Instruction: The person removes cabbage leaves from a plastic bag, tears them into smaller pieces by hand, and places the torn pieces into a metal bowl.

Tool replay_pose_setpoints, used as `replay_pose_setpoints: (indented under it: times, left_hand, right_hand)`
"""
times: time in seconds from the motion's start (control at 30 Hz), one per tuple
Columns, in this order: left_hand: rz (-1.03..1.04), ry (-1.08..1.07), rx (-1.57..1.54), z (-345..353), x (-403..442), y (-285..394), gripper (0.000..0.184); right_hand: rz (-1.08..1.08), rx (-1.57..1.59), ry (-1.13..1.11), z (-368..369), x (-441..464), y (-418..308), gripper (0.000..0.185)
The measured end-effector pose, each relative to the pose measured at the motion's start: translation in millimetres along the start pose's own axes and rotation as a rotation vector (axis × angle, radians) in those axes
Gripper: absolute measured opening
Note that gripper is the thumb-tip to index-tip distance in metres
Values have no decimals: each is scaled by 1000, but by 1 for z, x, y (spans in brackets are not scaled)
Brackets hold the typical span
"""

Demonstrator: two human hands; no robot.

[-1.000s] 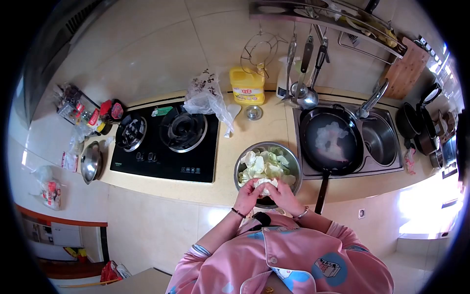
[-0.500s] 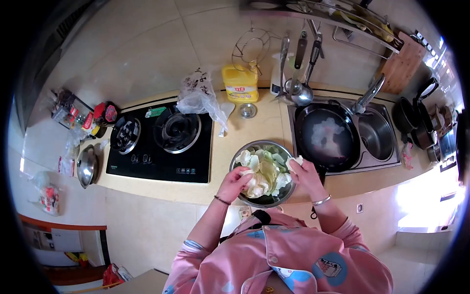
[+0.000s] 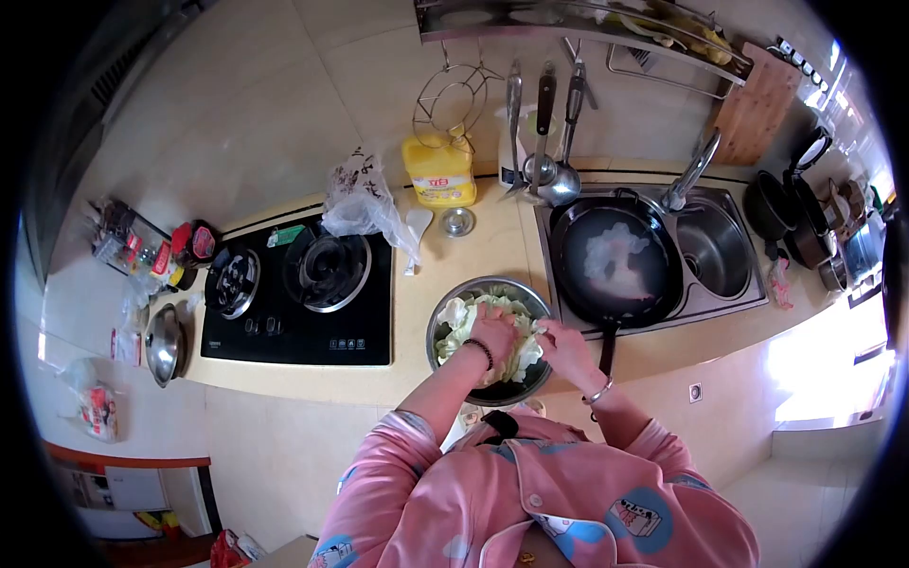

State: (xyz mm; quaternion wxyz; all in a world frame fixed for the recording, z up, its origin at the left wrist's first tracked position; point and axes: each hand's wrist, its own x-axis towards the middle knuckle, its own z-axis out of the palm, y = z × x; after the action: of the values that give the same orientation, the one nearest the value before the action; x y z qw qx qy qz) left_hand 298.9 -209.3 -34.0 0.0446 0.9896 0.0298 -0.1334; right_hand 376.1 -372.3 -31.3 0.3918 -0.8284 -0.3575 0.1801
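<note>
A steel bowl (image 3: 437, 354) stands at the counter's front edge, filled with torn pale green and white cabbage leaves (image 3: 456, 313). My left hand (image 3: 494, 333) reaches into the bowl with its fingers down on the leaves; whether it grips any is hard to see. At the bowl's right rim, my right hand (image 3: 565, 352) is closed on a small white cabbage piece (image 3: 541, 328).
Right of the bowl, a black pan (image 3: 620, 260) with liquid and something whitish rests over the sink (image 3: 715, 246). A black gas stove (image 3: 298, 327) lies left. Behind are a yellow jug (image 3: 440, 175), a plastic bag (image 3: 360, 204) and hanging ladles (image 3: 561, 180).
My left hand has moved from the bowl's left side into the leaves. My right hand has come slightly left and down, nearer the bowl. The whole view has shifted a little.
</note>
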Motion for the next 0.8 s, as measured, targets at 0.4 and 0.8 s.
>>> replay_pose_setpoints:
  times: [0.4,0.8]
  left_hand:
    - [-29,620,-754,-3,-76,-21,33]
    - [-363,422,-1154,-8,-75,-24,46]
  right_hand:
    - [-147,74,-90,5,-15,-31,49]
    - [-80,269,79,21,8,-32,25]
